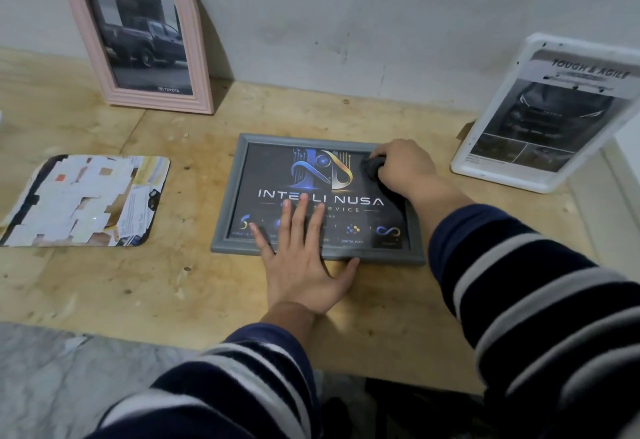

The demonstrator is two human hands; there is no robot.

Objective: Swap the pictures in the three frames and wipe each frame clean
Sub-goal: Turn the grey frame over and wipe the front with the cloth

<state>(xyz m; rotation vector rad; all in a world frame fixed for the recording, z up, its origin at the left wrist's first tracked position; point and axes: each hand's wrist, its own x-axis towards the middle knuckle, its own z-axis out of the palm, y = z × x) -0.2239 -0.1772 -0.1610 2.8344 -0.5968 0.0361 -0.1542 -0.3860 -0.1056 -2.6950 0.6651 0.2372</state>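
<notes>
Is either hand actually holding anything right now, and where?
The right hand grips a bunched dark cloth on the grey frame. The left hand holds nothing, resting flat on it.

The picture in the grey frame [227, 193] lying flat on the table reads "INTELLI NUSA" in large white letters, with "SERVICE" beneath and, lower down, a small caption "DIGITAL PIXEL". The truck photo in the pink arched frame [199, 58] carries "TOYOTA" at its foot. The sheet in the white frame [485, 148] is headed "TOUGH & AGILE"
</notes>
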